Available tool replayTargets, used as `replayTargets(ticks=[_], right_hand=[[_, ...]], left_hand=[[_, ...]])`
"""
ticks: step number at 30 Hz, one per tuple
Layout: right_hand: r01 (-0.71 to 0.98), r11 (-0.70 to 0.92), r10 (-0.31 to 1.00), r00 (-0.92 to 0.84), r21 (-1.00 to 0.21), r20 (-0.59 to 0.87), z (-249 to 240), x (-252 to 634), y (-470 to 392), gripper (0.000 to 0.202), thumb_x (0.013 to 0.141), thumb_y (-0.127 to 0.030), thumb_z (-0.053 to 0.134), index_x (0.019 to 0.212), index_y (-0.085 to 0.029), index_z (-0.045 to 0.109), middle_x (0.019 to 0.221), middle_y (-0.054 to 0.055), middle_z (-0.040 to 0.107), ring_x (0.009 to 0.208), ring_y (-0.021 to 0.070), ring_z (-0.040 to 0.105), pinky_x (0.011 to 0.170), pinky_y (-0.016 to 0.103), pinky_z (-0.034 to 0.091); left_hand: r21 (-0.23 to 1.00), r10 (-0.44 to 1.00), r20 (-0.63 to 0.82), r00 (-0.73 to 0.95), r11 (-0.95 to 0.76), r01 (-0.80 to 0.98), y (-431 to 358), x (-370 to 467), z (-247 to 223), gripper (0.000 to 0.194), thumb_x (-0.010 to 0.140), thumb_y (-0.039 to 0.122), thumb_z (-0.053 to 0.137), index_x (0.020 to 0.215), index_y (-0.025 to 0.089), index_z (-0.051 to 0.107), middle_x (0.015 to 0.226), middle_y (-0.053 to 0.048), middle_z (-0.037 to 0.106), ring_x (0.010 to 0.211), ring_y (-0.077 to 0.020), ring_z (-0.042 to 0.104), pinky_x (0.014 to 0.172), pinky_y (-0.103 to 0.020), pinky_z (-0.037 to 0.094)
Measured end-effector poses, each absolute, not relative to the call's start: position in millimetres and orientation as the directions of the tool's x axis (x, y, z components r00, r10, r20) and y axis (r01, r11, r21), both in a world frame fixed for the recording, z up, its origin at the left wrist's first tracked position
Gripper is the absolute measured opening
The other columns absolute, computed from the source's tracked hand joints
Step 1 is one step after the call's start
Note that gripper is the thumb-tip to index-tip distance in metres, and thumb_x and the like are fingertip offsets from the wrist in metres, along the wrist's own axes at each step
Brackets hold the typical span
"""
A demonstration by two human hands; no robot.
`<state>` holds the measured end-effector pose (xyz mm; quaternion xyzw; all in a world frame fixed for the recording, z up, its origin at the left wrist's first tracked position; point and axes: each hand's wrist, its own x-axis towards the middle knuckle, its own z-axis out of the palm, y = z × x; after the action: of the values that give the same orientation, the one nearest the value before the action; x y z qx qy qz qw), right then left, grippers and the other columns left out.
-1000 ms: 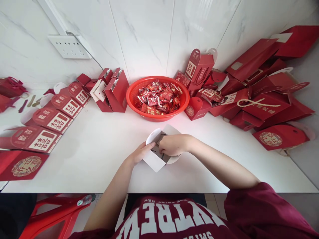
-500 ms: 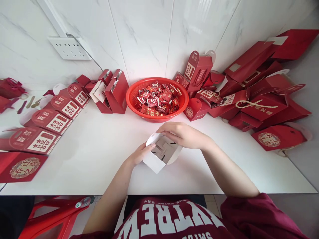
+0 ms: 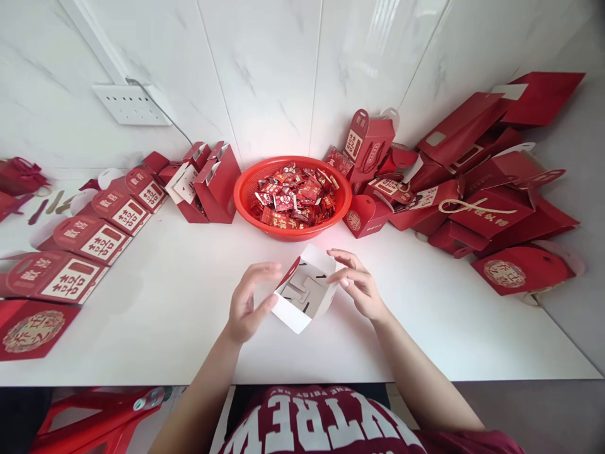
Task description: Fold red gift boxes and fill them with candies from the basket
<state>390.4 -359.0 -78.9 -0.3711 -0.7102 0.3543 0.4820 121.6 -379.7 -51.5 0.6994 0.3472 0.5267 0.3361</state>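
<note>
A small box (image 3: 295, 315), white inside with one red flap showing, stands open at the top on the white table between my hands. My left hand (image 3: 251, 301) is at its left side, fingers spread, the thumb near the left corner. On the right, my right hand (image 3: 357, 284) has its fingers apart, with fingertips at the box's right flap. Just behind the box is a red plastic basket (image 3: 240, 195) full of red-wrapped sweets (image 3: 297, 195).
Red boxes with white labels (image 3: 106, 239) line the left side of the table (image 3: 179, 315). Taller red boxes (image 3: 217, 186) stand left of the basket. A pile of red boxes and bags (image 3: 496, 202) fills the right side. A red stool (image 3: 89, 419) is below the front edge.
Both hands have loosened from the box and spread their fingers. My right hand has moved back to the right side. The red flap on the left now shows. The view has shifted slightly.
</note>
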Motion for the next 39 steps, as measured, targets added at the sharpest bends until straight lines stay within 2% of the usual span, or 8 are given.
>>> replayTargets(ticks=[6, 12, 16, 22, 27, 32, 35, 39], right_hand=[[0.172, 0.435, 0.835, -0.444, -0.884, 0.324, -73.3, 389.4, -360.0, 0.027, 0.096, -0.036, 0.051, 0.089, -0.020, 0.072, 0.136, 0.011, 0.050, 0.129, 0.0298, 0.046, 0.109, 0.047, 0.038], [0.233, 0.455, 0.767, -0.592, -0.859, 0.245, -71.1, 386.4, -363.8, 0.027, 0.095, -0.027, 0.053, 0.120, -0.022, 0.062, 0.112, 0.010, 0.053, 0.105, 0.0231, 0.056, 0.095, 0.039, 0.048], [0.281, 0.431, 0.815, -0.529, -0.857, 0.237, -74.7, 381.3, -365.0, 0.021, 0.097, -0.036, 0.056, 0.107, -0.022, 0.068, 0.107, 0.009, 0.053, 0.101, 0.0218, 0.056, 0.094, 0.037, 0.049], [0.193, 0.438, 0.825, -0.475, -0.878, 0.307, -81.9, 375.8, -365.9, 0.019, 0.091, -0.038, 0.065, 0.092, -0.023, 0.075, 0.121, 0.011, 0.054, 0.116, 0.0254, 0.054, 0.101, 0.041, 0.048], [0.205, 0.541, 0.799, -0.428, -0.815, 0.423, -84.4, 372.3, -366.1, 0.015, 0.090, -0.034, 0.067, 0.090, -0.025, 0.078, 0.146, 0.009, 0.042, 0.137, 0.0296, 0.040, 0.114, 0.047, 0.037], [0.303, 0.568, 0.807, -0.390, -0.765, 0.445, -87.0, 372.6, -365.1, 0.015, 0.090, -0.035, 0.067, 0.088, -0.025, 0.078, 0.148, 0.008, 0.042, 0.139, 0.0311, 0.037, 0.114, 0.051, 0.036], [0.317, 0.571, 0.807, -0.387, -0.757, 0.446, -86.6, 373.6, -366.2, 0.016, 0.089, -0.037, 0.067, 0.088, -0.025, 0.078, 0.148, 0.008, 0.042, 0.138, 0.0320, 0.038, 0.113, 0.051, 0.037], [0.308, 0.546, 0.820, -0.385, -0.779, 0.423, -83.7, 372.7, -369.7, 0.025, 0.093, -0.039, 0.061, 0.109, -0.026, 0.074, 0.150, 0.010, 0.040, 0.139, 0.0301, 0.039, 0.113, 0.048, 0.038]], left_hand=[[0.534, 0.724, 0.407, 0.557, -0.683, 0.498, -407.9, 141.7, 0.4, 0.032, 0.091, 0.018, 0.057, 0.118, 0.030, 0.068, 0.111, -0.003, 0.073, 0.102, -0.0233, 0.066, 0.091, -0.039, 0.050], [0.337, 0.852, 0.319, 0.415, -0.511, 0.791, -389.4, 142.5, -7.5, 0.032, 0.095, 0.029, 0.051, 0.124, 0.026, 0.066, 0.127, -0.006, 0.067, 0.120, -0.0286, 0.059, 0.104, -0.045, 0.041], [0.376, 0.932, 0.227, 0.284, -0.353, 0.857, -379.1, 134.5, -21.5, 0.044, 0.094, 0.032, 0.050, 0.137, 0.023, 0.057, 0.136, -0.009, 0.062, 0.121, -0.0313, 0.059, 0.112, -0.050, 0.031], [0.689, 0.988, -0.098, 0.120, -0.020, 0.725, -357.8, 132.3, -39.9, 0.042, 0.096, 0.048, 0.043, 0.110, 0.022, 0.074, 0.089, -0.001, 0.074, 0.079, -0.0214, 0.066, 0.071, -0.028, 0.046], [0.854, 0.987, -0.049, 0.151, -0.037, 0.519, -344.4, 134.4, -54.0, 0.044, 0.094, 0.050, 0.047, 0.106, 0.018, 0.075, 0.099, -0.002, 0.075, 0.095, -0.0233, 0.067, 0.081, -0.027, 0.048], [0.685, 0.900, 0.349, 0.262, -0.436, 0.584, -361.2, 137.2, -55.4, 0.063, 0.090, 0.060, 0.051, 0.138, 0.021, 0.053, 0.147, -0.011, 0.050, 0.139, -0.0321, 0.041, 0.115, -0.043, 0.029], [0.537, 0.858, 0.308, 0.411, -0.513, 0.670, -372.6, 139.4, -55.3, 0.098, 0.071, 0.067, 0.070, 0.151, 0.023, 0.033, 0.156, -0.014, 0.036, 0.144, -0.0389, 0.030, 0.118, -0.051, 0.023], [0.600, 0.883, 0.302, 0.360, -0.469, 0.648, -376.1, 146.9, -61.5, 0.088, 0.079, 0.048, 0.071, 0.152, 0.026, 0.027, 0.149, -0.014, 0.040, 0.138, -0.0336, 0.038, 0.112, -0.048, 0.035]])
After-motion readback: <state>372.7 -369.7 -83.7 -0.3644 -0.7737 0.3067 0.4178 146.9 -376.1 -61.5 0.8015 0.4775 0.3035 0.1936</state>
